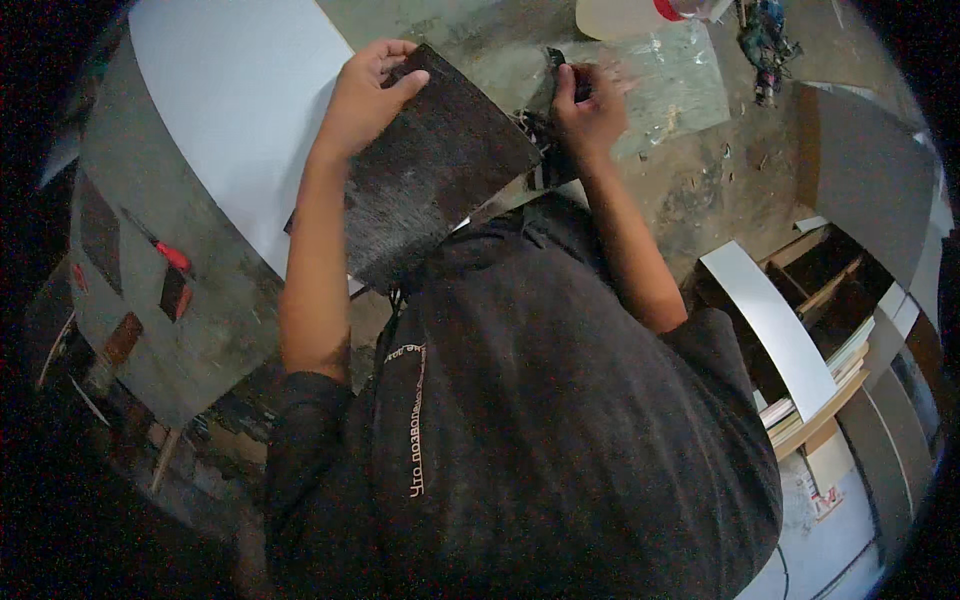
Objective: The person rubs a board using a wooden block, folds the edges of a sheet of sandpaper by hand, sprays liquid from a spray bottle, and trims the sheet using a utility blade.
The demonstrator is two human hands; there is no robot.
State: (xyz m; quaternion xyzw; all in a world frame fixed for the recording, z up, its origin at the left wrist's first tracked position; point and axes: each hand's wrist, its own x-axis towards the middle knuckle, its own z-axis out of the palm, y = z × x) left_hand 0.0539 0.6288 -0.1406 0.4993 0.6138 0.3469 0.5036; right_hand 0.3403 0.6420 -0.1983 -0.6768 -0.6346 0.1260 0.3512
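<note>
My left hand grips the far left edge of a dark, rectangular, rough-faced panel, thumb on its upper face. The panel lies tilted over my lap, its near corner by my dark shirt. To the right of the panel, my right hand is closed on a small dark piece that pokes up past the thumb. Motion smears those fingers, and the kind of piece cannot be made out. Some dark tangled material shows between the panel's right corner and my right wrist.
A large white sheet lies at the left, beside a red-handled tool on a grey surface. Clear plastic sheeting and a pale container are at the far right. A wooden compartmented box stands near my right elbow.
</note>
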